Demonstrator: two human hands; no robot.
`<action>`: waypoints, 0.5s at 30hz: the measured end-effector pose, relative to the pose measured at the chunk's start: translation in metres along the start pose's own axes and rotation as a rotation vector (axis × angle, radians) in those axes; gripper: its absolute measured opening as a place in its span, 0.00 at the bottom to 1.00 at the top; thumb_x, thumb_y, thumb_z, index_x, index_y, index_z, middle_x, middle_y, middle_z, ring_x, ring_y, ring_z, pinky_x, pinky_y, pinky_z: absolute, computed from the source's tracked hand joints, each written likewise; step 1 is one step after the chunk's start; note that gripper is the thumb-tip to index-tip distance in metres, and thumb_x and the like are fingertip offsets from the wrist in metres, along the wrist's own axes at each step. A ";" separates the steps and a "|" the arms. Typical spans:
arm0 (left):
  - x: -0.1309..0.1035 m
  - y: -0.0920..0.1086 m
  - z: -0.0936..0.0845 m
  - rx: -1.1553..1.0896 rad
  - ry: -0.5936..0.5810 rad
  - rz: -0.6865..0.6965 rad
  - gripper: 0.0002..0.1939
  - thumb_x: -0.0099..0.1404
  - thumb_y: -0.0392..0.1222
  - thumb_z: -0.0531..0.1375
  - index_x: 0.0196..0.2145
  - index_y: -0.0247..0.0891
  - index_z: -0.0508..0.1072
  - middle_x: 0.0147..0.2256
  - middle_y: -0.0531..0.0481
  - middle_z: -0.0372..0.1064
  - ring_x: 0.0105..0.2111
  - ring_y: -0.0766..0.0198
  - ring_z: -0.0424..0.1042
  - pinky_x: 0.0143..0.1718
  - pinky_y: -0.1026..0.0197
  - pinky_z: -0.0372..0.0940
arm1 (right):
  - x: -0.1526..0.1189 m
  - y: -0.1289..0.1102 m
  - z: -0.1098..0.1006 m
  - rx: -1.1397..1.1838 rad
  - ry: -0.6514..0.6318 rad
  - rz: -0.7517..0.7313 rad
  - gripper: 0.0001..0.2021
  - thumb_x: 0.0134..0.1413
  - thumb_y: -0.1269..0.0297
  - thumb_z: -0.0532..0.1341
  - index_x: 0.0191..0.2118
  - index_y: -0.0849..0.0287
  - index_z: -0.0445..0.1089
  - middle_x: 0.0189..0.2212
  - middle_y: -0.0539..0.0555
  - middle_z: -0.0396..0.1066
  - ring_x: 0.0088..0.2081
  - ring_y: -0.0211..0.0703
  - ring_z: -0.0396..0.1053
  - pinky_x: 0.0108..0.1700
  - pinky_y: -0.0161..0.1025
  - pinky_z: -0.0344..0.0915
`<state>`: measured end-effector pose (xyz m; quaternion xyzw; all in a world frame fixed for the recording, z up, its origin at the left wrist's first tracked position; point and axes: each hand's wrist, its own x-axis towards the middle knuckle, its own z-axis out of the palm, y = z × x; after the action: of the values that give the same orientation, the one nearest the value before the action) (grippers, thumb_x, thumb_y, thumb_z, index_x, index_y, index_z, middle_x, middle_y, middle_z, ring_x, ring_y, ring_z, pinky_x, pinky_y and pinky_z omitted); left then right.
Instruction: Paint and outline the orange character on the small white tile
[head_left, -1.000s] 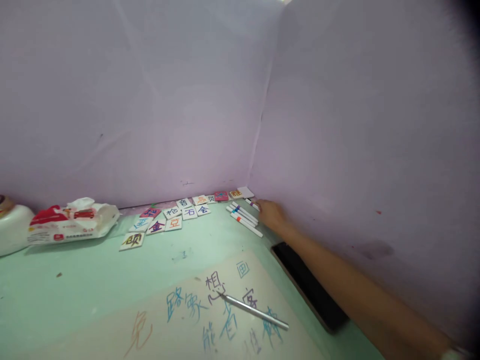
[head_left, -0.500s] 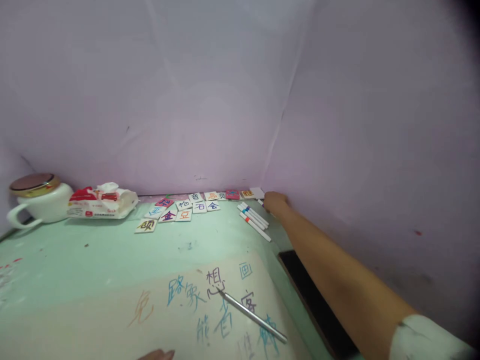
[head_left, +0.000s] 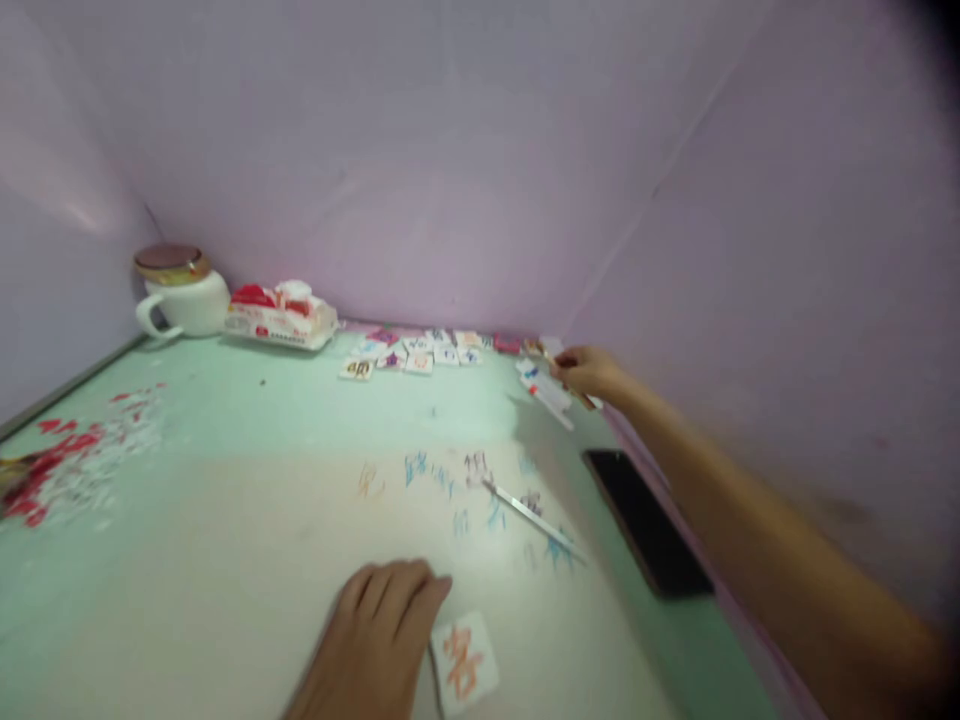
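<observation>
My left hand rests on the pale sheet, its fingers curled and pressed together, with nothing visible in them. Just right of it lies a white square tile bearing an orange character. At the far right corner, my right hand is closed in a pinch; a slim marker seems to be in it, though blur and the fingers hide most of it. White markers lie beside that hand. A silver pen-like craft knife lies slanted over coloured handwritten characters on the sheet.
Several character tiles line the back wall. A white mug with a lid-like disc on top and a wipes packet stand back left. Red and white scraps lie at left. A black phone lies under my right forearm.
The view has tilted down and turned left. My left hand and the orange-character tile now show more fully. My right hand has drawn slightly nearer from the corner, over the markers.
</observation>
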<state>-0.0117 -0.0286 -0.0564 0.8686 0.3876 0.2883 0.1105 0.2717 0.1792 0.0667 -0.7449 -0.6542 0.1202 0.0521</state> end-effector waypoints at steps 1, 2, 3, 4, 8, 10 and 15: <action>0.001 0.007 -0.007 0.018 -0.049 -0.021 0.37 0.52 0.58 0.64 0.54 0.38 0.62 0.48 0.40 0.68 0.45 0.46 0.68 0.47 0.46 0.63 | -0.023 -0.003 0.010 0.105 -0.009 -0.022 0.13 0.63 0.65 0.54 0.50 0.62 0.65 0.43 0.55 0.70 0.38 0.42 0.71 0.38 0.40 0.70; 0.002 0.013 -0.013 0.022 -0.059 -0.067 0.38 0.50 0.55 0.66 0.54 0.36 0.61 0.49 0.39 0.66 0.47 0.45 0.65 0.49 0.43 0.60 | -0.049 -0.007 0.020 0.207 -0.014 -0.049 0.13 0.64 0.67 0.50 0.51 0.62 0.64 0.40 0.54 0.70 0.35 0.38 0.71 0.36 0.36 0.70; 0.003 0.020 -0.017 0.026 -0.098 -0.119 0.37 0.50 0.51 0.66 0.54 0.36 0.61 0.50 0.39 0.64 0.48 0.45 0.63 0.52 0.42 0.56 | -0.075 -0.010 0.031 0.297 -0.015 -0.070 0.13 0.64 0.67 0.49 0.52 0.61 0.63 0.39 0.53 0.70 0.33 0.36 0.70 0.33 0.33 0.69; 0.004 0.025 -0.020 0.027 -0.131 -0.158 0.34 0.51 0.47 0.66 0.53 0.35 0.61 0.50 0.39 0.64 0.48 0.45 0.62 0.52 0.41 0.53 | -0.101 -0.013 0.041 0.368 -0.025 -0.087 0.13 0.63 0.67 0.50 0.51 0.61 0.64 0.36 0.52 0.69 0.29 0.34 0.69 0.30 0.32 0.69; 0.010 0.035 -0.026 -0.030 -0.209 -0.171 0.19 0.55 0.40 0.60 0.45 0.33 0.66 0.43 0.40 0.63 0.43 0.49 0.61 0.47 0.42 0.55 | -0.174 -0.014 0.078 0.908 -0.083 -0.315 0.09 0.56 0.62 0.58 0.39 0.61 0.69 0.23 0.48 0.65 0.20 0.33 0.62 0.20 0.32 0.63; 0.013 0.035 -0.027 -0.058 -0.216 -0.147 0.17 0.56 0.38 0.59 0.43 0.33 0.66 0.41 0.41 0.63 0.41 0.51 0.61 0.46 0.44 0.56 | -0.185 -0.010 0.091 0.969 -0.091 -0.374 0.09 0.56 0.63 0.59 0.41 0.61 0.69 0.23 0.48 0.65 0.22 0.34 0.63 0.23 0.33 0.64; 0.015 0.033 -0.026 -0.088 -0.198 -0.166 0.17 0.55 0.35 0.59 0.44 0.35 0.65 0.41 0.42 0.63 0.41 0.52 0.61 0.45 0.45 0.56 | -0.182 -0.004 0.107 1.272 -0.174 -0.351 0.17 0.57 0.65 0.59 0.53 0.51 0.66 0.27 0.49 0.70 0.19 0.33 0.64 0.18 0.32 0.63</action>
<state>0.0009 -0.0405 -0.0154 0.8521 0.4322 0.2077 0.2096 0.2206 -0.0087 -0.0150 -0.4389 -0.5692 0.5323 0.4473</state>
